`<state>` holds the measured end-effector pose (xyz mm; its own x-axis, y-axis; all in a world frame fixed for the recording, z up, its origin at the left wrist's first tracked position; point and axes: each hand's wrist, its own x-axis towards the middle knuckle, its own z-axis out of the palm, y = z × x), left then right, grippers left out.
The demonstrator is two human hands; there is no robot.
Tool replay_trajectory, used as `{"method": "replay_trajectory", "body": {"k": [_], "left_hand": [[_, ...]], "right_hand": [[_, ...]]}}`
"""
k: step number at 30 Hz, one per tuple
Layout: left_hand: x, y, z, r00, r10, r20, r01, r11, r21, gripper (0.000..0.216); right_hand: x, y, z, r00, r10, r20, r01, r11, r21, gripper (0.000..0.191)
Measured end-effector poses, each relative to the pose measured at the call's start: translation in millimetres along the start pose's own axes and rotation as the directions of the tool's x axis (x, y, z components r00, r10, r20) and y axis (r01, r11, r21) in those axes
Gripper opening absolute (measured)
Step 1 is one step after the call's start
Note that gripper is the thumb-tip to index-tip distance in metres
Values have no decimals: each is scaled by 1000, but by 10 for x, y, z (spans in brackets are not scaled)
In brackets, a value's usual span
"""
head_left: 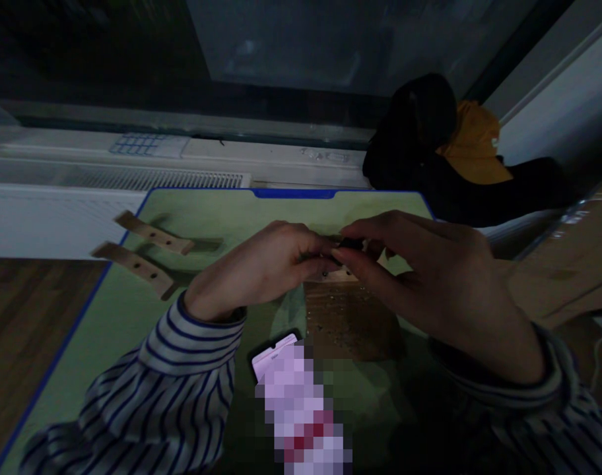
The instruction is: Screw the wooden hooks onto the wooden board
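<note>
My left hand (276,260) reaches in from the left with thumb and fingers pinched together. Whatever lies in that pinch is too dark to make out. Opposite it, my right hand (420,264) pinches a small dark piece (351,243) between thumb and forefinger, and the fingertips of both hands nearly meet there. Just below the fingertips shows part of a pale wooden piece (336,274) with dark holes. It is at the far edge of a brown wooden board (353,320), which is strewn with small bits.
Two curved wooden pieces (152,234) with holes lie at the left of the green, blue-edged table (133,343). A lit phone (296,389), its screen blurred, lies in front. Behind are a radiator (172,177), a window sill and a black bag (404,138) with an orange cap (474,142).
</note>
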<state>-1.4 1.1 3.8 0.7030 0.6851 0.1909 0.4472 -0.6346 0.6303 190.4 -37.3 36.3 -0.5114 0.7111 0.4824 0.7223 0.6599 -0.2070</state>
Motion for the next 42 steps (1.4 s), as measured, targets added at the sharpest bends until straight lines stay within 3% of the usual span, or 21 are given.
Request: {"method": "replay_trajectory", "body": {"k": [8, 15, 26, 42], "left_hand": [[17, 10, -10, 999, -25, -28, 25, 1000, 15, 14], [4, -26, 9, 999, -43, -5, 43, 999, -18, 20], [2, -36, 11, 994, 22, -103, -17, 999, 46, 14], [13, 20, -16, 999, 8, -34, -6, 998, 70, 15]], "right_hand": [[10, -7, 9, 1000, 13, -14, -13, 1000, 1, 18], [-8, -11, -27, 999, -27, 43, 24, 997, 68, 32], [-6, -27, -65, 997, -41, 66, 36, 996, 85, 22], [12, -16, -39, 1000, -26, -5, 26, 998, -51, 15]]}}
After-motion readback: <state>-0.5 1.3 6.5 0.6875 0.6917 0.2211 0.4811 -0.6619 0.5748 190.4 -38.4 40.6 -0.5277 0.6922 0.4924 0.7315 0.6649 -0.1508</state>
